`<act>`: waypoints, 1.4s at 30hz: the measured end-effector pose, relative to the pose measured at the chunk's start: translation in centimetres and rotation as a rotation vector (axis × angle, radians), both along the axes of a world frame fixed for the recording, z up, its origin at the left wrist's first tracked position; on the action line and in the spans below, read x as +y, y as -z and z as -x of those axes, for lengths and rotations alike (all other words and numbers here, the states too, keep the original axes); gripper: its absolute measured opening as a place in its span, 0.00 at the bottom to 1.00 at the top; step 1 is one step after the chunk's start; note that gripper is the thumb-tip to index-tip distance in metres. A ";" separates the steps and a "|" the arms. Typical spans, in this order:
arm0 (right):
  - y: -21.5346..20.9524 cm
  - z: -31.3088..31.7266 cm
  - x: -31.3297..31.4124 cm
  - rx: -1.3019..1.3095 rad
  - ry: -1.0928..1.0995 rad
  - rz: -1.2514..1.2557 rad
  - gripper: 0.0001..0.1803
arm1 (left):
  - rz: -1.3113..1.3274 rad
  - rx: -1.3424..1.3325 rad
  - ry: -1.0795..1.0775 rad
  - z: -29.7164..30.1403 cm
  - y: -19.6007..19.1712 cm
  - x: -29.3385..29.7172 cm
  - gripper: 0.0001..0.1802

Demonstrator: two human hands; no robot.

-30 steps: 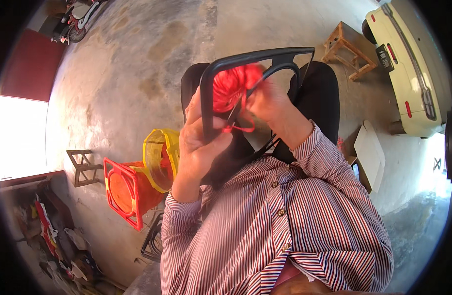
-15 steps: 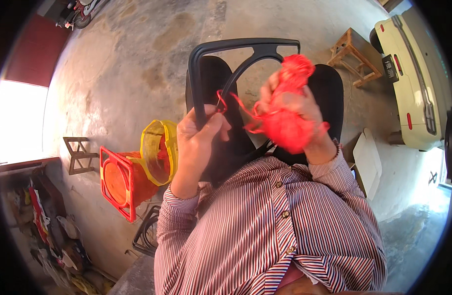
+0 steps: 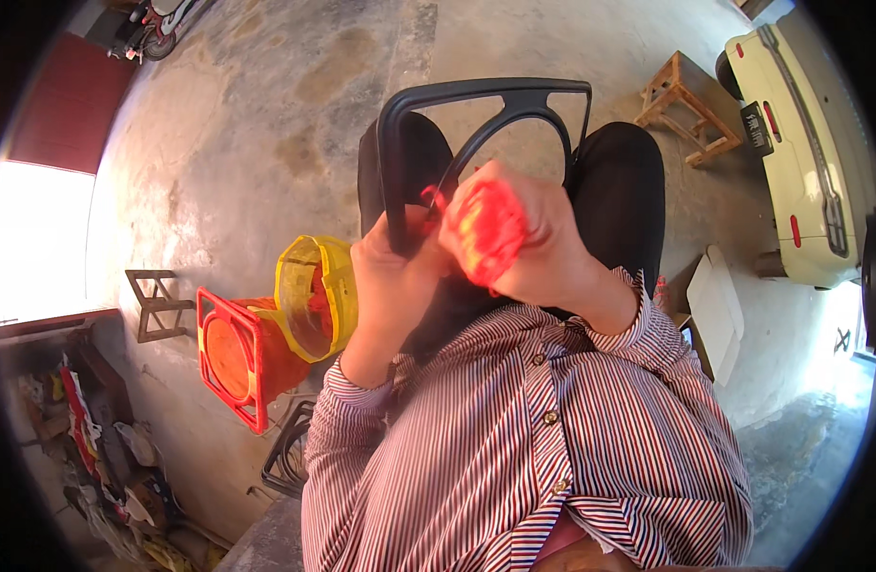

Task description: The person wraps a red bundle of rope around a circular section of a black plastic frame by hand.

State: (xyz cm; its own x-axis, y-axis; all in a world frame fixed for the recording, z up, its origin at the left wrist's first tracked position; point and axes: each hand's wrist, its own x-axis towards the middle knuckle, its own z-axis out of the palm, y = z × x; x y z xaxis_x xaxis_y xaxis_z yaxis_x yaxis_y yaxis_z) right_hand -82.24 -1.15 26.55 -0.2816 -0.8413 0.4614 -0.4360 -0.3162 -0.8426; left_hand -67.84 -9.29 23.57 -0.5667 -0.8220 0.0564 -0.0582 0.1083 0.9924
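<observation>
The person's left hand (image 3: 395,276) is clamped on the left side bar of a black frame (image 3: 496,88), a squared outline with a rounded ring set inside it. The right hand (image 3: 547,238) is wrapped around a bundle of red cord (image 3: 492,232), one end of it facing the camera and slightly blurred. The 2 hands are close together in front of the body; the right partly hides the left fingertips, so whether they touch cannot be told. A short bit of the red cord shows beside the left fingers, at the lower end of the ring.

The frame stands above the 2 knees, in black trousers (image 3: 624,186), and the sleeves belong to a striped button-up shirt (image 3: 438,458). To the left on the concrete floor (image 3: 257,124), a yellow container (image 3: 342,300) with red material inside stands next to an orange-red stool (image 3: 278,357) lying tipped. Beyond it is a small dark wooden stool (image 3: 159,307); a lighter wooden stool (image 3: 697,138) stands at upper right, near a pale yellow vehicle (image 3: 805,176).
</observation>
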 end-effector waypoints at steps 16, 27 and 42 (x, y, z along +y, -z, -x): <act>1.9 9.2 4.2 -0.990 -0.024 0.410 0.18 | -0.404 0.281 -0.036 -1.8 1.7 -2.0 0.11; -0.3 3.1 1.1 -0.672 -0.338 -0.277 0.27 | 0.037 0.065 0.080 -2.0 0.8 -2.2 0.08; 4.2 3.9 0.3 -1.043 -0.100 -0.218 0.11 | 0.031 0.444 0.229 -0.3 0.3 -1.8 0.25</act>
